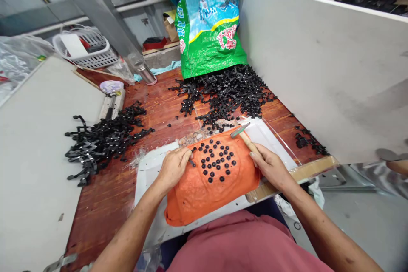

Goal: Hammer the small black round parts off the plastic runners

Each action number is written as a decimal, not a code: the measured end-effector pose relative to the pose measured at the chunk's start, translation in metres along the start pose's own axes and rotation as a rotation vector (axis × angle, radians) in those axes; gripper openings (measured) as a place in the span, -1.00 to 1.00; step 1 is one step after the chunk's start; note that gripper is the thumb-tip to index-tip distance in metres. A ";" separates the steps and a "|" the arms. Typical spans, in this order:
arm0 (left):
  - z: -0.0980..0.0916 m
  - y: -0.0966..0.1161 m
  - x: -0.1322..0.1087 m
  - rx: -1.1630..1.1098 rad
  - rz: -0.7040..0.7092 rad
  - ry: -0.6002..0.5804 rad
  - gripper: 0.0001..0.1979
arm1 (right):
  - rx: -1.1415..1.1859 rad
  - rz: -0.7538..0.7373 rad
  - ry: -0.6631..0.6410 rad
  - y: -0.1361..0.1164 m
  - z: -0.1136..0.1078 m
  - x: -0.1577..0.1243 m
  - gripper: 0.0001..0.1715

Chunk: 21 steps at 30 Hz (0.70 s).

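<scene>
An orange cloth-covered pad (188, 202) lies in front of me, with many small round black pieces (218, 162) spread over its middle. My left hand (174, 166), at the pad's left side, pinches a small black plastic part (191, 162); the fingers hide some of it. My right hand (270, 165) is closed around the wooden handle of a small hammer (240, 130). The hammer's narrow metal head is over the pad's far right corner. More loose black pieces lie just past the pad's far edge.
A large heap of black parts (229, 91) spreads below a green and blue bag (212, 29). Another pile of linked black parts (105, 138) lies left. A grey panel (325, 68) stands right. Behind are a metal flask (145, 71) and a white basket (86, 46).
</scene>
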<state>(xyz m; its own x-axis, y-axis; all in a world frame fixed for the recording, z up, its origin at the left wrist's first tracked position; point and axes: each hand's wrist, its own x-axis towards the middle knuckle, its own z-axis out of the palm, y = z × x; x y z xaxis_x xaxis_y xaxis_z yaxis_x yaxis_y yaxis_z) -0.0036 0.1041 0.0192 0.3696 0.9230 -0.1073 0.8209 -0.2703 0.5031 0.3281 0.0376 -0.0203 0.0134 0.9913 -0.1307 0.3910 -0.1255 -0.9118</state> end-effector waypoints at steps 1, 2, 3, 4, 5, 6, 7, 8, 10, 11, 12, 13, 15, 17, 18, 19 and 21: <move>0.002 0.002 0.001 0.000 0.004 0.009 -0.63 | -0.005 0.000 -0.001 0.000 0.000 0.000 -0.50; 0.003 0.003 0.002 0.007 0.008 0.018 -0.63 | -0.010 -0.001 -0.005 0.000 0.000 0.000 -0.51; 0.004 0.005 0.003 0.021 0.009 0.026 -0.62 | -0.014 -0.002 -0.007 -0.001 -0.001 0.000 -0.51; 0.005 0.006 0.004 0.038 0.010 0.029 -0.62 | -0.017 -0.003 -0.008 -0.001 -0.001 0.000 -0.52; 0.005 0.007 0.005 0.059 0.010 0.028 -0.62 | -0.019 -0.003 -0.004 -0.002 -0.001 0.000 -0.52; 0.006 0.008 0.006 0.081 0.012 0.022 -0.61 | -0.022 -0.001 -0.001 -0.003 -0.001 0.000 -0.52; 0.006 0.009 0.006 0.106 0.014 0.015 -0.61 | -0.028 0.001 0.004 -0.003 -0.001 -0.001 -0.51; 0.006 0.009 0.007 0.133 0.018 0.006 -0.61 | -0.034 0.002 0.006 -0.004 -0.001 -0.001 -0.51; 0.007 0.010 0.009 0.183 0.029 -0.006 -0.62 | -0.044 0.003 0.005 -0.004 0.000 -0.002 -0.52; 0.007 0.011 0.009 0.205 0.033 -0.007 -0.62 | -0.047 0.000 0.004 -0.004 0.000 -0.001 -0.52; 0.007 0.011 0.010 0.221 0.036 -0.007 -0.63 | -0.049 -0.007 0.003 -0.003 0.000 -0.001 -0.53; 0.007 0.011 0.010 0.233 0.037 -0.008 -0.63 | -0.051 -0.016 0.004 -0.002 0.000 -0.001 -0.53; 0.007 0.012 0.010 0.244 0.035 -0.013 -0.64 | -0.065 -0.030 0.009 -0.001 -0.001 -0.001 -0.52; 0.005 0.012 0.010 0.249 0.030 -0.021 -0.65 | -0.095 -0.046 0.009 -0.004 -0.002 -0.001 -0.49; 0.005 0.013 0.010 0.252 0.029 -0.022 -0.65 | -0.124 -0.058 0.008 -0.006 -0.002 -0.002 -0.48; 0.004 0.013 0.010 0.255 0.030 -0.020 -0.65 | -0.171 -0.070 0.012 -0.011 -0.003 -0.003 -0.47; 0.003 0.013 0.012 0.258 0.046 -0.023 -0.65 | -0.313 -0.105 0.027 -0.022 -0.002 -0.004 -0.47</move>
<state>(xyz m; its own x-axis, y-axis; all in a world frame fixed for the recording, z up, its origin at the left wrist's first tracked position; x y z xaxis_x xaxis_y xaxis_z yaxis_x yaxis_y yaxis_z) 0.0123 0.1109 0.0219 0.4169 0.9022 -0.1104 0.8855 -0.3757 0.2732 0.3215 0.0366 0.0016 -0.0189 0.9994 -0.0278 0.6555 -0.0086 -0.7552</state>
